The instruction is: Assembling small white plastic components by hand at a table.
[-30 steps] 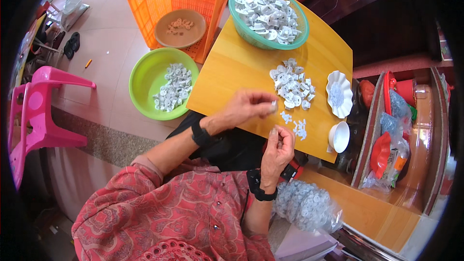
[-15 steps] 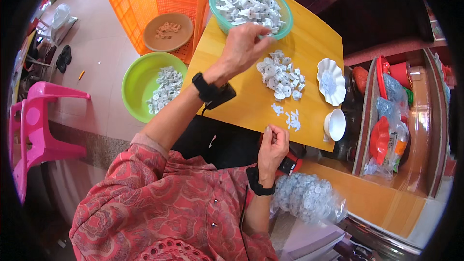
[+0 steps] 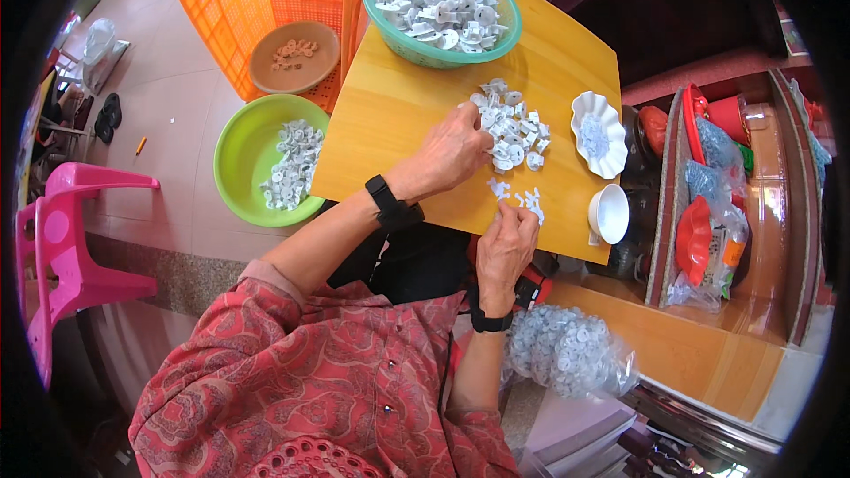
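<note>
White plastic discs [image 3: 513,134] heaped mid-table look light, stiff, best pinched at their rims. Left hand [image 3: 450,152] curls fingers onto the heap; right hand [image 3: 506,242] pinches one small white piece [image 3: 531,204].

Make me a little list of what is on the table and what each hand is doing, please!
Table: small yellow wooden table
Left hand: reaching into the pile of white plastic pieces in the middle
Right hand: at the near edge, pinching something small, by a few loose white pieces
Far end: teal basket full of white pieces
Right side: white scalloped dish and small white bowl
On the floor: green bowl, orange crate
</note>
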Demonstrator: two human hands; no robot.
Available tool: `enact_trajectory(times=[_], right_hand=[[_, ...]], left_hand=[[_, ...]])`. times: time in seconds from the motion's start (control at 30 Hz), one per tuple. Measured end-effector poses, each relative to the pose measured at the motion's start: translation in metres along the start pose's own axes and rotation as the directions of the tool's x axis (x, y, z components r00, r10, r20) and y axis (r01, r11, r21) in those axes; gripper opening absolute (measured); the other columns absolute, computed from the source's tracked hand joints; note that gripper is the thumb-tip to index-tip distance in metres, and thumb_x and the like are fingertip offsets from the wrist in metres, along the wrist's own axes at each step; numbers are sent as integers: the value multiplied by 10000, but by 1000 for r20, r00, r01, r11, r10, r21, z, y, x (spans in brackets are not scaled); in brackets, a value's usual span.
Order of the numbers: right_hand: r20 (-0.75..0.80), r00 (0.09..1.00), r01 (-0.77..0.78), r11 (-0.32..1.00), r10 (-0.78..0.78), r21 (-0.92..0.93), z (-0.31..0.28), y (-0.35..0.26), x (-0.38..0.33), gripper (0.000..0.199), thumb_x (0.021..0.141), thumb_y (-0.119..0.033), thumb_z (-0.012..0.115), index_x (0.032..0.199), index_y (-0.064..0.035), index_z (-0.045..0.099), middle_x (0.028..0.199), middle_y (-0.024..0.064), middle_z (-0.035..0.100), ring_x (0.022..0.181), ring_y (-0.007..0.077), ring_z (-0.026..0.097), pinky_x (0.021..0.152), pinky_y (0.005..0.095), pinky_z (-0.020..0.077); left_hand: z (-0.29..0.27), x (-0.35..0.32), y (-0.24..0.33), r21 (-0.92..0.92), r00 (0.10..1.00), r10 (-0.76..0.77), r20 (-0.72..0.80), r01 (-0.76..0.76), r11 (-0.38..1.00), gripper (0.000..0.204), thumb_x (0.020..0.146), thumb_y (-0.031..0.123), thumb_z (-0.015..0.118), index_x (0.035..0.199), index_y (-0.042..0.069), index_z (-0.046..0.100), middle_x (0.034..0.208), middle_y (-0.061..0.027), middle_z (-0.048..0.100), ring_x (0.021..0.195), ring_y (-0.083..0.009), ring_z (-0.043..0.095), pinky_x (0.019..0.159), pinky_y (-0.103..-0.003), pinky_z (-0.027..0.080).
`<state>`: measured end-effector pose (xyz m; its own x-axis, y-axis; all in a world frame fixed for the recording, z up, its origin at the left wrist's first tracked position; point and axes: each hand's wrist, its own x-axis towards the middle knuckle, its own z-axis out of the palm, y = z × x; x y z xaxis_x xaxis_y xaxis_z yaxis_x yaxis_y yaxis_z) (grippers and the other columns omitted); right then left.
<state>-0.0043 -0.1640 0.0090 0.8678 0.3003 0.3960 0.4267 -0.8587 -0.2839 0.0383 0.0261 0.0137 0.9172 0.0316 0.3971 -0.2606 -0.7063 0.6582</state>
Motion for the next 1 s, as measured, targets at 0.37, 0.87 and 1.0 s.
enact_trajectory(times=[0.37, 0.87, 1.0], right_hand=[[-19, 1000, 21, 1000, -21, -9, -8, 2, -12, 236, 785, -3, 645, 1020, -15, 663, 1023, 135, 565, 990, 323, 569, 859, 454, 442], [95, 992, 88, 996, -85, -28, -20, -4, -23, 341, 767, -24, 681, 1108, -31, 666, 1073, 105, 566, 1017, 288, 551, 862, 442, 413], [24, 993, 118, 993, -119, 3, -14, 4, -30, 279, 786, -35, 722, 1062, -38, 683, 1013, 86, 585, 977, 286, 571, 843, 428, 434]], left_hand=[[-5, -7, -2, -78, 998, -43, -34, 41, 996, 256, 776, 104, 734, 1007, 30, 655, 1060, -175, 552, 944, -354, 598, 796, -422, 515], [-1, -29, -6, -124, 991, -104, -89, 93, 988, 169, 799, 77, 725, 917, -6, 637, 1027, -168, 556, 844, -311, 631, 713, -374, 532], [-11, -38, -1, -421, 969, -239, 62, 243, 874, 164, 840, 90, 725, 911, -17, 622, 1003, -118, 634, 761, -197, 650, 660, -323, 535]])
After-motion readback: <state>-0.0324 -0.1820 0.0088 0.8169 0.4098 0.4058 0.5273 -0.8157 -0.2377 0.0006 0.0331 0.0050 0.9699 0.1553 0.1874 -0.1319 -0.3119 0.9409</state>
